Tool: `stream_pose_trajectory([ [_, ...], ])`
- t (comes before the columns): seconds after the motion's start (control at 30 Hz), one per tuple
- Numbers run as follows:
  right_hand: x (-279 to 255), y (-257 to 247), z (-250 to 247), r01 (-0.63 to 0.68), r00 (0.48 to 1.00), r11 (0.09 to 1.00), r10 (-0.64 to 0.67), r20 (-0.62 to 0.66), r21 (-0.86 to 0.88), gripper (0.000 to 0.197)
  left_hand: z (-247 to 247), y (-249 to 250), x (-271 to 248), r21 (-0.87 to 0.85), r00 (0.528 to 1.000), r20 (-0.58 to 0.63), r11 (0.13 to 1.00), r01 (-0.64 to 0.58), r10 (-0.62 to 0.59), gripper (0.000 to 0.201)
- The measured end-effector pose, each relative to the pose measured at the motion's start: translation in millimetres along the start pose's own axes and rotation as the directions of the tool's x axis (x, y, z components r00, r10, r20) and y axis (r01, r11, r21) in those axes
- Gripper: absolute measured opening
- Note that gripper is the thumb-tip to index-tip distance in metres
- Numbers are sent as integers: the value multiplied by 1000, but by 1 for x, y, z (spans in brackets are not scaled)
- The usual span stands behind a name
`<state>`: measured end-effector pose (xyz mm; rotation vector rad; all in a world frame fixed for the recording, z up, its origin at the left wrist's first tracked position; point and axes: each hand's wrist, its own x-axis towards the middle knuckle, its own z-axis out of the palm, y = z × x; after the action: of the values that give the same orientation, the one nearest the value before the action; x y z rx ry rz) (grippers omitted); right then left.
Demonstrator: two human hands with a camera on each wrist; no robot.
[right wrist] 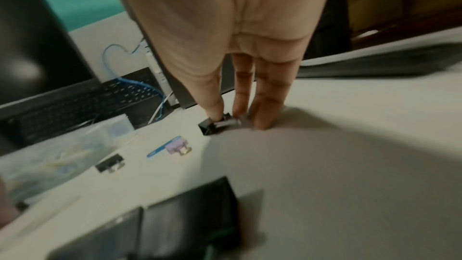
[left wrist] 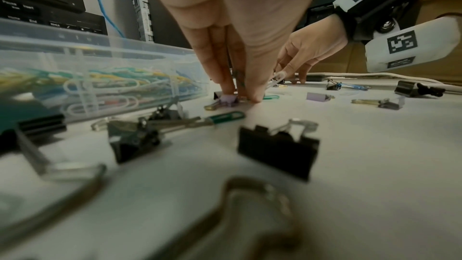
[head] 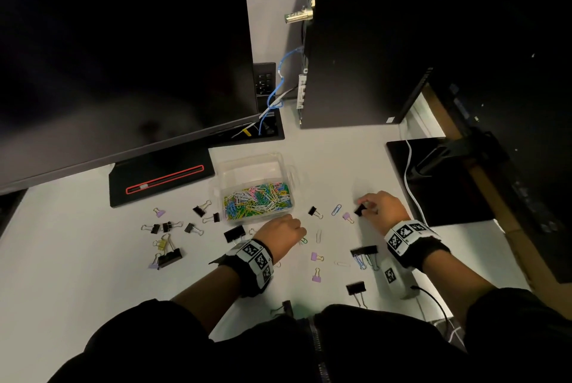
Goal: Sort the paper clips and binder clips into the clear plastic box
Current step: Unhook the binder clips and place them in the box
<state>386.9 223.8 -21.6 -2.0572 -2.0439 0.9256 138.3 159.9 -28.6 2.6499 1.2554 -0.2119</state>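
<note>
A white desk point(head: 325, 166) seen from above. The right hand point(head: 382, 207) pinches a black binder clip point(head: 359, 210) between thumb and fingers, against the desk. The left hand point(head: 283, 229) has its fingertips pressed together on a green paper clip point(head: 303, 241); whether they grip it, I cannot tell. Just beyond the left hand stands the clear box point(head: 257, 166), its near compartment full of coloured paper clips point(head: 258, 201). Loose binder clips lie around both hands; a purple clip point(head: 347, 216) and a blue paper clip point(head: 336, 209) lie between them. A dark monitor point(head: 123, 51) and a computer tower point(head: 371, 48) stand beyond the box. Square coded markers cover both wristbands; no readable words.
</note>
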Motion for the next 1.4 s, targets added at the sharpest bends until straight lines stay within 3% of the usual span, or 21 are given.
stream_pose_trajectory([
  [0.07, 2, -5, 0, 48, 999, 993, -47, 14, -104, 26, -1, 1, 0, 7, 1000, -2, 1000, 22, -22, 38],
  [0.23, 4, -26, 4, 215, 975, 968, -205, 89, -130, 33, 1, 1, 5, -102, 996, -1, 991, 85, -86, 16],
  [0.37, 11, -39, 9, 278, 946, 937, -229, 228, -211, 34, 0, 4, 10, -232, 972, 143, 949, 215, -185, 25],
  [0.57, 17, -48, 11, 262, 948, 923, -192, 252, -282, 8, 4, 7, 17, -244, 961, 179, 937, 250, -210, 27],
  [0.73, 12, -45, 12, 277, 936, 909, -181, 302, -311, 8, 4, 9, 21, -230, 973, 156, 952, 201, -168, 27],
  [0.93, -13, -31, 14, 277, 940, 951, -239, 243, -137, 10, -7, 18, 25, -182, 995, 95, 982, 42, -25, 33],
  [1.1, -45, -20, 19, 337, 890, 933, -270, 368, -128, 16, -7, 19, 26, -141, 984, 157, 988, -64, 86, 33],
  [1.27, -60, -15, 26, 329, 892, 923, -235, 386, -199, 19, -8, 23, 25, -74, 981, 168, 993, -91, 102, 29],
  [1.4, -62, -20, 29, 405, 870, 883, -293, 397, -236, 15, -9, 25, 23, -55, 983, 170, 997, -62, 70, 28],
])
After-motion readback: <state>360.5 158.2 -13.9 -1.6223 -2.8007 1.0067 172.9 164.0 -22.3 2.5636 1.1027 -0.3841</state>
